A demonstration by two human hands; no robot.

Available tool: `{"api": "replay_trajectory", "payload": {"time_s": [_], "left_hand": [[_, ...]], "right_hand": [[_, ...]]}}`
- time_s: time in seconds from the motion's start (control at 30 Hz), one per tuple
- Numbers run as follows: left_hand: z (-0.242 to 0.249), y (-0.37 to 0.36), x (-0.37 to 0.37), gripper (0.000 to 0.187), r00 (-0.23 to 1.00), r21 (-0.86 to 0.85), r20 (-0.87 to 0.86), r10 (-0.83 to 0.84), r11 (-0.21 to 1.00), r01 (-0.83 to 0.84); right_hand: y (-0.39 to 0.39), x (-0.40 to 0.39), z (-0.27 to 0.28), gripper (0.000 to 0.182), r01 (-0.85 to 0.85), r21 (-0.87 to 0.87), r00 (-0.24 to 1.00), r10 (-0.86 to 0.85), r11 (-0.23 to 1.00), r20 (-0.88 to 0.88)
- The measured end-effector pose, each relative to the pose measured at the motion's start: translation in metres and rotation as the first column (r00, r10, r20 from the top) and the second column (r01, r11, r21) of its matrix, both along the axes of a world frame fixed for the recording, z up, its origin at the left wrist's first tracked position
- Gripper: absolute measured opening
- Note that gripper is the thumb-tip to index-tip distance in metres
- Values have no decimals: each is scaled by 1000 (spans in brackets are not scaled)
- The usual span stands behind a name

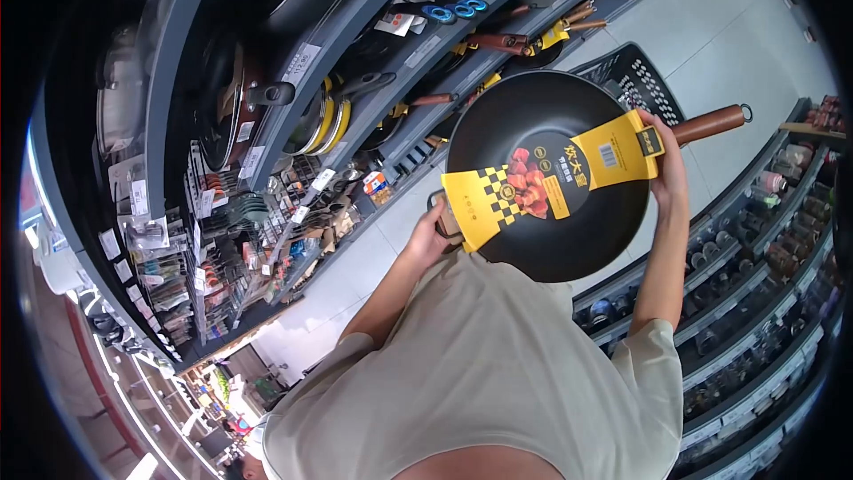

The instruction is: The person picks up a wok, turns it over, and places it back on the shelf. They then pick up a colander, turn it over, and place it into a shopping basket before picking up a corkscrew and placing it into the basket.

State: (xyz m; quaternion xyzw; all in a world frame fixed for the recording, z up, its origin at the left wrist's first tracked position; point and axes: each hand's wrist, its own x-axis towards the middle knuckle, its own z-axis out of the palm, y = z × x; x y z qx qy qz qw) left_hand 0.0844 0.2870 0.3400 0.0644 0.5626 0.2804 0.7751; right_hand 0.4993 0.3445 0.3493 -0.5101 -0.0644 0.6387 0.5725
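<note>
A large black wok (569,244) with a yellow cardboard label (471,204) across its inside is held up in front of my chest. My right hand (668,160) grips it at the rim, where the brown wooden handle (711,124) joins and the label wraps over. On the opposite side, my left hand (433,233) is closed round the small helper handle by the label's end; part of its fingers is hidden. The wok's open side faces me, and its long handle points to the right.
Shelves of pans (311,124) with price tags curve along my left. Kitchen utensils (240,249) hang lower left. A black shopping basket (635,76) sits on the tiled floor (746,44) beyond the wok. Shelves with cups and jars (764,258) stand at my right.
</note>
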Motion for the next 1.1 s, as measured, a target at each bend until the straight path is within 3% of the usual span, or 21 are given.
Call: {"api": "replay_trajectory", "payload": {"time_s": [0.07,0.27,0.4,0.43,0.57,0.8,0.93,1.1], "left_hand": [[-11,5,-21,44,999,5,24,45,999,-45],[-75,9,-125,42,959,-25,148,241,970,-240],[-133,21,-204,38,919,67,310,245,958,-278],[-149,26,-222,39,918,87,274,287,943,-321],[-153,68,-259,40,956,154,238,170,966,-210],[-178,102,-308,37,1000,-2,22,14,1000,-14],[-188,102,-308,34,995,-113,42,86,990,-81],[-216,113,-325,40,983,7,122,136,990,-138]], "right_hand": [[3,-32,-9,36,47,138,999,-47,989,0],[-2,-153,-19,15,189,123,978,-175,974,-117],[-1,-244,-40,23,312,138,949,-299,940,-104],[0,-264,-52,24,320,122,946,-310,940,-90],[14,-336,-104,21,467,85,874,-444,880,-196],[46,-417,-172,18,606,88,763,-546,791,-347],[66,-445,-187,13,613,69,723,-524,787,-450],[106,-489,-224,13,626,99,712,-516,773,-476]]}}
